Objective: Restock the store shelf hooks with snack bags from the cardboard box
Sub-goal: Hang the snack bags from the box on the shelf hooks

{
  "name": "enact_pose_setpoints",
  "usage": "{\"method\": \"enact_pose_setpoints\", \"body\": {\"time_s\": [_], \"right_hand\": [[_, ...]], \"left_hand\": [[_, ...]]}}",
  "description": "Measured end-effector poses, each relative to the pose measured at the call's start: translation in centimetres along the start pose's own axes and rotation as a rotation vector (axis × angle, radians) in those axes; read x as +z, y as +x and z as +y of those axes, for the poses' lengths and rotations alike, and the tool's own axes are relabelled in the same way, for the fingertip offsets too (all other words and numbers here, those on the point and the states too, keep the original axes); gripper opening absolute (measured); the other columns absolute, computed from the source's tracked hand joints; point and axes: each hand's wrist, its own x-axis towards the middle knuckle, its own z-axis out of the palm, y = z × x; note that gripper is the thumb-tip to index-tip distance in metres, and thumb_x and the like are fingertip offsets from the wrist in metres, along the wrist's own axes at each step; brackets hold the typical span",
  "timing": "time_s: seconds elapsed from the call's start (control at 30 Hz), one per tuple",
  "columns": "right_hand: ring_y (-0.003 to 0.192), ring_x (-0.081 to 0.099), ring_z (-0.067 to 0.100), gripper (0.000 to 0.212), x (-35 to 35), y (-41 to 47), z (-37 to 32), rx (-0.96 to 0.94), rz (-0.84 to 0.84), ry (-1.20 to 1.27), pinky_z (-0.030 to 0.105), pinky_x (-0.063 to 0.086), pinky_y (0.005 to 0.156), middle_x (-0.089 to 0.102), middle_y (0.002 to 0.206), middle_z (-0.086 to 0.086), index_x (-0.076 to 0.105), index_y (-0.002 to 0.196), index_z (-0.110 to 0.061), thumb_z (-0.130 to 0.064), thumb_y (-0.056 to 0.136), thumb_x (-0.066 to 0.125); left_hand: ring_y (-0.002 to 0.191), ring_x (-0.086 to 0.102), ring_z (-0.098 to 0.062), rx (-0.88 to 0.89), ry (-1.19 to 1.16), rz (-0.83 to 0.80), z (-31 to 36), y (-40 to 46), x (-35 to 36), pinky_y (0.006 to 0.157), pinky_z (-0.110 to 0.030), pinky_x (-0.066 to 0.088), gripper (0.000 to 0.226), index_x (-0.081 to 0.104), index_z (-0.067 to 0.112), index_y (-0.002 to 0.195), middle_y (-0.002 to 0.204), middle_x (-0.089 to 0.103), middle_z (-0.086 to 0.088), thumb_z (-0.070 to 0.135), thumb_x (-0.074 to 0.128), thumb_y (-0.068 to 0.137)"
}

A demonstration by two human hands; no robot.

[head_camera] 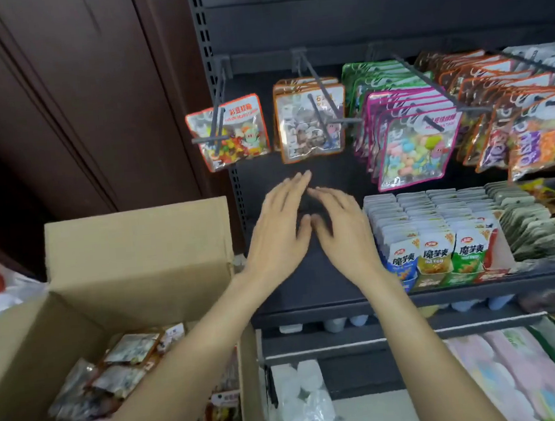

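far left, we've got the open cardboard box point(131, 246) with its back flap standing up, and down inside it a heap of snack bags point(116, 379), clear-fronted with orange trim, lying loose and overlapping. our left forearm crosses right over the box's near corner.

moving in, our left hand point(281, 230) is up in front of the dark shelf point(310, 294), palm down, fingers straight and lying close together, nothing in it. right beside it our right hand point(341, 231), fingers straight and a little fanned, also carrying nothing. the two hands sit just beside each other, thumbs near touching, both hovering over the bare left end of the shelf.

above them, the hooks. the leftmost hook point(219, 114) carries a single red-edged bag of coloured candy point(229, 134), tilted. the next hook point(321, 99) holds a few orange-edged bags point(310, 123), front one clear-windowed. further right, a long row of green and pink-edged bags point(411, 145) with pastel sweets showing in the front one, then orange-trimmed packs point(501, 103) crowding toward the edge.

on the shelf itself, right of our hands, upright rows of small konjac snack packets point(437, 253) in blue, yellow and green, with grey-green sachets point(532, 221) beside them. below, pale cups point(302, 396) and pastel-wrapped packs point(505, 371) on the lower level.
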Motion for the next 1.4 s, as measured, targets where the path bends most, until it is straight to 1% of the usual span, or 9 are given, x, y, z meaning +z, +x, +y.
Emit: {"method": "enact_pose_setpoints", "body": {"time_s": [0.1,0.2,0.3,0.43,0.67,0.9,1.13,1.27,1.4], "right_hand": [[0.103,0.062,0.010,0.033,-0.5,-4.0,-1.4,0.009,-0.163,0.146,0.026,0.048,0.084,0.067,0.114,-0.005,0.059,0.128,-0.022,-0.016,0.096,0.055],[0.088,0.065,0.001,0.024,0.2,-7.0,-3.0,0.010,-0.303,0.202,0.017,0.049,0.075,0.072,0.101,-0.011,0.066,0.118,-0.026,-0.021,0.096,0.058],[0.084,0.066,0.001,0.020,1.9,-8.9,-5.5,0.003,-0.414,0.252,0.017,0.051,0.072,0.071,0.092,-0.016,0.069,0.112,-0.026,-0.020,0.095,0.060],[0.087,0.065,0.001,0.022,6.3,-9.7,-9.4,-0.027,-0.597,0.251,0.026,0.055,0.078,0.071,0.099,-0.013,0.068,0.114,-0.026,-0.022,0.095,0.059],[0.108,0.060,0.016,0.032,18.8,-9.1,-13.2,-0.064,-0.987,-0.054,0.034,0.050,0.087,0.063,0.124,-0.004,0.058,0.128,-0.030,-0.025,0.096,0.055],[0.131,0.043,0.029,0.069,29.4,-11.2,-12.4,0.176,-1.243,-0.291,0.044,0.041,0.102,0.046,0.143,0.008,0.038,0.145,-0.025,-0.050,0.086,0.063],[0.125,0.047,0.031,0.089,33.0,-13.4,-13.3,0.362,-1.405,-0.263,0.039,0.042,0.095,0.049,0.138,0.012,0.019,0.151,-0.020,-0.044,0.083,0.071],[0.124,0.049,0.030,0.086,33.6,-13.9,-13.4,0.378,-1.390,-0.326,0.038,0.043,0.095,0.051,0.137,0.011,0.025,0.149,-0.022,-0.043,0.081,0.073],[0.132,0.041,0.027,0.060,33.8,-14.2,-13.2,0.353,-1.324,-0.345,0.036,0.037,0.105,0.042,0.144,0.010,0.050,0.138,-0.018,-0.035,0.084,0.072]], "left_hand": [[0.104,0.057,-0.012,0.050,0.083,0.066,-0.8,-5.9,-2.9,0.089,-0.029,0.045,0.037,0.056,0.019,0.131,0.107,0.068,0.011,0.024,0.050,0.094],[0.080,0.056,-0.010,0.018,0.242,0.155,-2.7,-11.8,-6.5,0.077,-0.029,0.042,0.027,0.069,0.016,0.110,0.083,0.068,0.010,0.025,0.053,0.091],[0.074,0.055,-0.008,-0.085,0.302,0.130,-6.3,-17.6,-10.6,0.075,-0.028,0.041,0.025,0.070,0.016,0.106,0.076,0.064,0.011,0.027,0.053,0.091],[0.083,0.052,-0.007,-0.267,0.301,-0.073,-13.3,-23.7,-15.3,0.079,-0.027,0.042,0.035,0.063,0.020,0.117,0.090,0.060,0.017,0.034,0.053,0.087],[0.118,0.051,-0.024,-0.477,0.319,-0.545,-26.6,-26.5,-16.2,0.101,-0.036,0.037,0.058,0.048,0.023,0.136,0.125,0.057,-0.002,0.032,0.071,0.083],[0.135,0.030,-0.025,-0.364,0.365,-0.975,-33.3,-24.7,-12.7,0.110,-0.039,0.025,0.078,0.025,0.030,0.149,0.146,0.034,-0.001,0.055,0.062,0.085],[0.142,0.017,-0.024,-0.202,0.314,-1.186,-33.5,-24.7,-11.2,0.115,-0.042,0.015,0.084,0.029,0.027,0.147,0.153,0.025,-0.002,0.063,0.063,0.079],[0.140,0.020,-0.025,-0.075,0.364,-1.366,-31.9,-25.3,-11.9,0.116,-0.047,0.013,0.098,0.026,0.021,0.148,0.152,0.028,-0.005,0.069,0.064,0.073],[0.131,0.029,-0.025,0.066,0.431,-1.394,-30.9,-26.2,-11.6,0.111,-0.046,0.019,0.077,0.046,0.021,0.137,0.142,0.040,-0.006,0.067,0.061,0.078]]}}
